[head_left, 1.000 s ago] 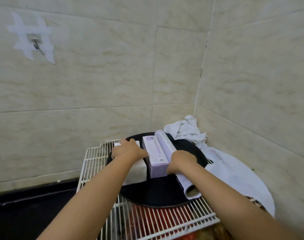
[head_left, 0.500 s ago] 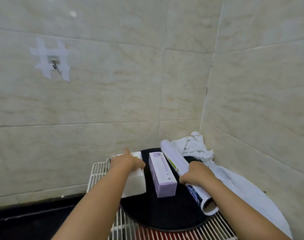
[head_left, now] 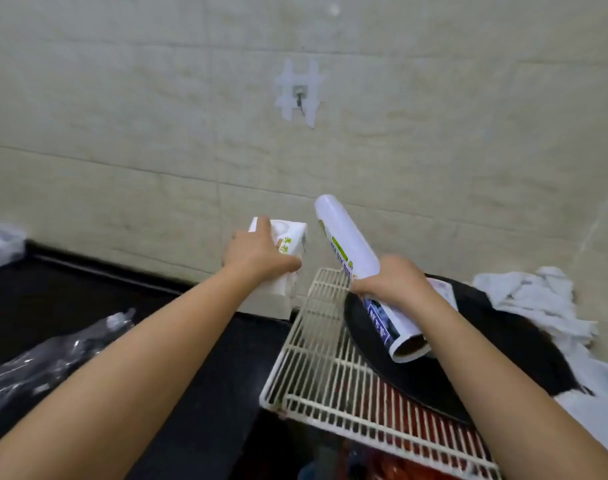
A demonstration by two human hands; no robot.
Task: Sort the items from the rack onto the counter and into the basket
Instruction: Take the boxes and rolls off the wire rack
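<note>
My left hand grips a white box with green lettering and holds it in the air left of the white wire rack, over the black counter. My right hand is closed around a white roll with a dark printed label, lifted and tilted above the rack's black round tray. A corner of the purple box shows behind my right hand; the rest is hidden. No basket is in view.
A crumpled white cloth lies on the rack at the right against the tiled wall. Clear plastic wrapping lies on the counter at the left. A wall hook is above. Red items show under the rack.
Both hands have lifted their items off the black tray and carried them left; the white box is now past the rack's left edge. The view has swung left.
</note>
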